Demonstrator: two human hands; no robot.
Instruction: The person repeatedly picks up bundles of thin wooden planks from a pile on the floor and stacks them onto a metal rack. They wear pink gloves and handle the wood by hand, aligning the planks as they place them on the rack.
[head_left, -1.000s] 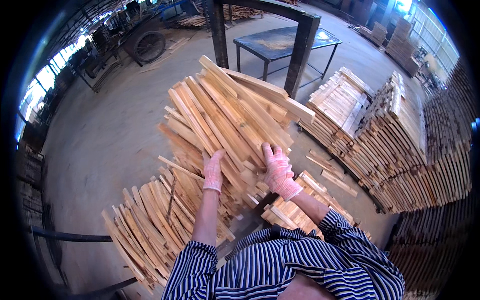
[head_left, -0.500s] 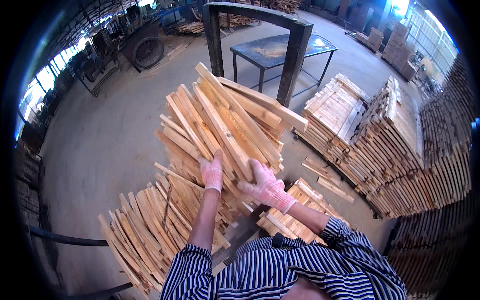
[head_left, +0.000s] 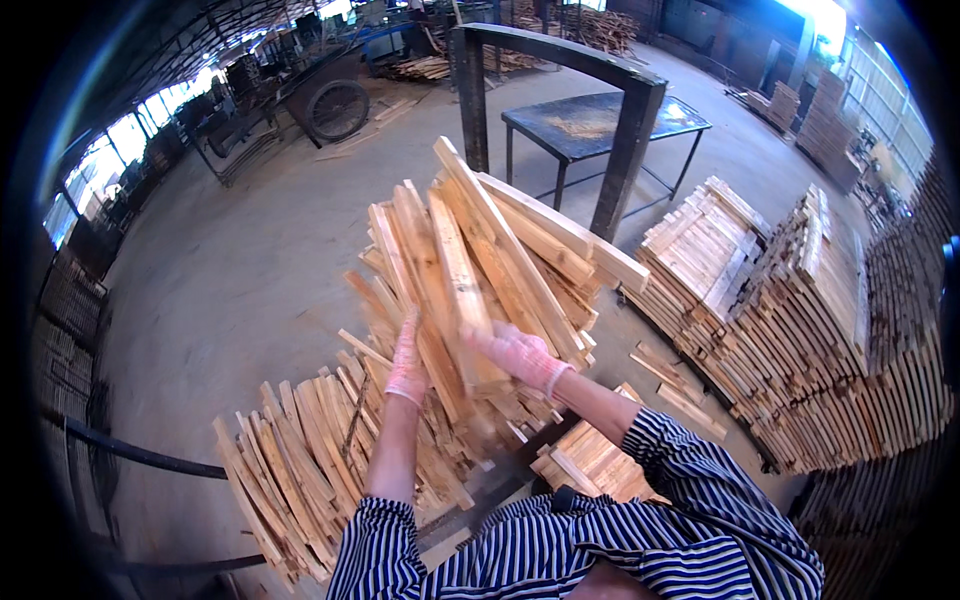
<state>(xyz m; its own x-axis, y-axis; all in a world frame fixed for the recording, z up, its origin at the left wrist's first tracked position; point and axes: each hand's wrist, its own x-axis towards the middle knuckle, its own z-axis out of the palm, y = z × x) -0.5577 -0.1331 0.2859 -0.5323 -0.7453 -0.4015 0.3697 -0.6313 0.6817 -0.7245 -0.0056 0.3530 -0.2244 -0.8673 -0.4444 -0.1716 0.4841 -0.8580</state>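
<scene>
Grey floor [head_left: 230, 260] spreads beyond the heap of loose wood [head_left: 515, 265]. On it, the right hand [head_left: 518, 355] seems to grasp a pale strip [head_left: 457, 265]; the left hand [head_left: 407, 362], unclosed, rests against its left side. Much handling seems left; stacks [head_left: 800, 330] at right look finished.

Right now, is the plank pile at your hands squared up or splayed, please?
Splayed: the plank pile shows far ends at differing angles.

A woodworking workshop, shown by stacked timber slats [head_left: 800, 330], a steel worktable [head_left: 580, 124] and loose boards [head_left: 300, 440].
</scene>
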